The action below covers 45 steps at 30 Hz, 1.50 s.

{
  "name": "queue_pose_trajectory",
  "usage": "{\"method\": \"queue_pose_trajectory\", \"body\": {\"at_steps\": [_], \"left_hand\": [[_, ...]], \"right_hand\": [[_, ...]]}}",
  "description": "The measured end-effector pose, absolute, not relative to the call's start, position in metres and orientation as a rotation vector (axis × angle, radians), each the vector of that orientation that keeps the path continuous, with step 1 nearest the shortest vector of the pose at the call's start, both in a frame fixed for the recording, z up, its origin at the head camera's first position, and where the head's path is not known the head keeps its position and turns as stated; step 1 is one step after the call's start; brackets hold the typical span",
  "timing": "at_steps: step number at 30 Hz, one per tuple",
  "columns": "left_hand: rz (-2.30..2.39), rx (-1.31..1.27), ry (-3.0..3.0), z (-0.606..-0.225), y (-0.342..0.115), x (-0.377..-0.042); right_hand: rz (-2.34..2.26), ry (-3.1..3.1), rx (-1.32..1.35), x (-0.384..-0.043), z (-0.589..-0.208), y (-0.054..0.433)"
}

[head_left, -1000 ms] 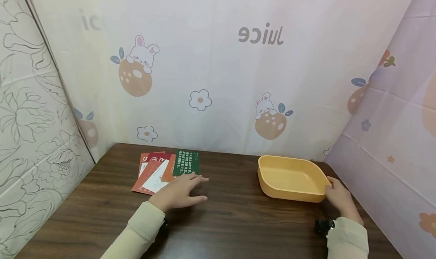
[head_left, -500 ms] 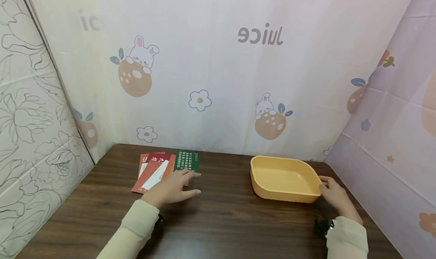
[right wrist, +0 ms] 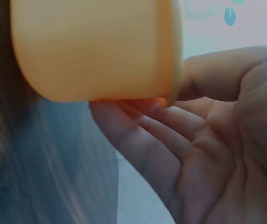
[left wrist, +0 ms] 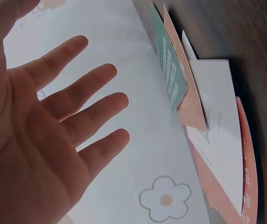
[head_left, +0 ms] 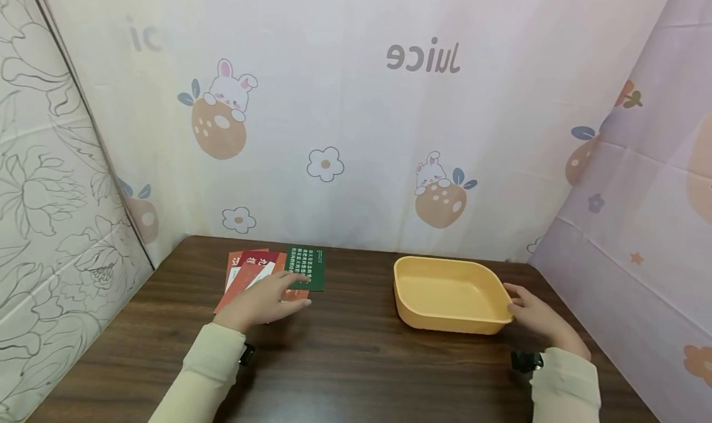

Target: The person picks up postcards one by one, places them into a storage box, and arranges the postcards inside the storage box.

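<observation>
My left hand (head_left: 262,300) hovers over a fanned pile of cards at the table's left, fingers spread, and holds nothing. The pile has a green card (head_left: 316,276) with white writing, a dark red card (head_left: 261,256), orange-red ones and a white card (left wrist: 217,88); the hand hides part of it in the head view. On the right stands a yellow rectangular tray (head_left: 452,292) with nothing in it. My right hand (head_left: 535,315) touches its right end from outside, fingers fairly straight along the wall (right wrist: 91,56) and thumb at the rim.
The dark wooden table (head_left: 356,361) ends at a printed curtain (head_left: 345,101) behind. Other curtains close off the left (head_left: 50,194) and right (head_left: 639,225) sides. A dark device (head_left: 525,361) sits at the right wrist.
The tray has slid left across the table, with my right hand following at its right end. My left hand has drawn back left and slightly nearer, uncovering more of the green card.
</observation>
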<state>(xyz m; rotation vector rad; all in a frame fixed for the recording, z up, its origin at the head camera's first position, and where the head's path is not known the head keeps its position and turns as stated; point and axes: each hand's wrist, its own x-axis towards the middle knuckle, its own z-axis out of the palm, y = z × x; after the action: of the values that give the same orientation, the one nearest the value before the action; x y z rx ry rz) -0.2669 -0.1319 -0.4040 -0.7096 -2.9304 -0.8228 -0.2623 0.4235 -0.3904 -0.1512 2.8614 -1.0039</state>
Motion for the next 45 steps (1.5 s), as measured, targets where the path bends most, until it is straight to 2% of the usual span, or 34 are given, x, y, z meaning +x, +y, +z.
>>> {"method": "queue_pose_trajectory", "body": {"at_steps": [28,45], "left_hand": [[-0.835,-0.653,-2.896,-0.409,-0.176,-0.279],[-0.831,-0.565,-2.934,-0.407,-0.189,-0.279]], "right_hand": [[-1.23,2.522,-0.272,-0.264,-0.384,0.379],[-1.168,2.53,-0.336,-0.265,-0.381,0.356]]}}
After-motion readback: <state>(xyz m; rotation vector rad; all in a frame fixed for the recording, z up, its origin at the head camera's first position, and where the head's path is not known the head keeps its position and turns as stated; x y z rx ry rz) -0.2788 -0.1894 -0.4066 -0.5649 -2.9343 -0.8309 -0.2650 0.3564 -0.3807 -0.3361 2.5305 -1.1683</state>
